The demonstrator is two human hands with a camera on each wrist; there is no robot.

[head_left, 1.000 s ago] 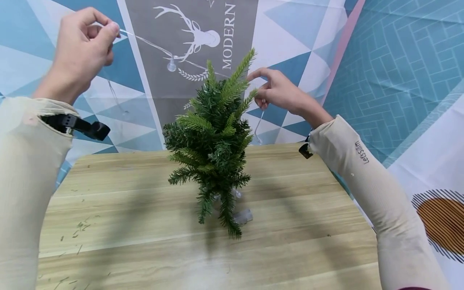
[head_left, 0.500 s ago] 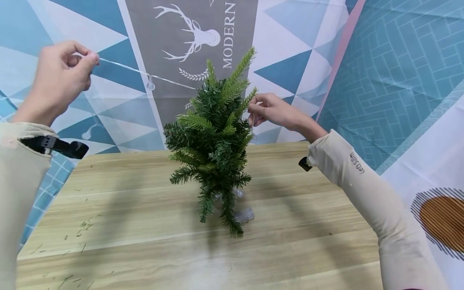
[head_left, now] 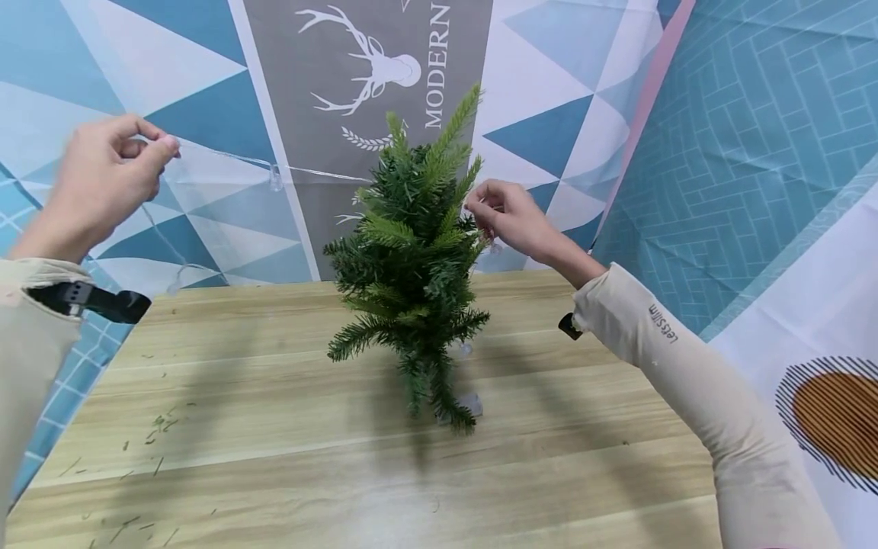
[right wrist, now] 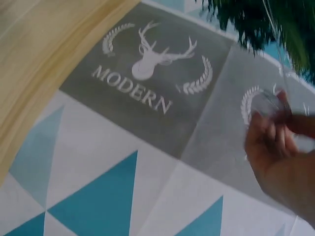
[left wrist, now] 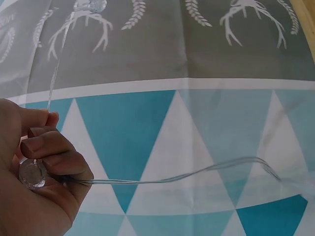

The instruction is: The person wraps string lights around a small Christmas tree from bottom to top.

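A small artificial Christmas tree (head_left: 411, 252) stands upright on the table, green with lighter tips. A clear string light (head_left: 322, 174) runs taut from behind its upper part toward the left, with a small bulb (head_left: 276, 178) hanging from it. My left hand (head_left: 103, 183) pinches this strand between thumb and fingertip, out to the tree's left. In the left wrist view another bulb (left wrist: 32, 174) sits within the curled fingers, and more wire (left wrist: 162, 181) trails off. At the tree's right side my right hand (head_left: 511, 217) pinches the light's wire; a blurred clear bulb (right wrist: 269, 104) shows at its fingers.
The wooden table (head_left: 274, 465) has loose needle bits (head_left: 161, 423) scattered at the left. A clear block-like piece (head_left: 470, 405) lies partly behind the tree's lowest branch. Patterned cloth (head_left: 535, 76) hangs close behind the table and at the right.
My left hand has come down and left, drawing the strand lower. My right hand has dropped from near the treetop to its side. The tree has shifted slightly right.
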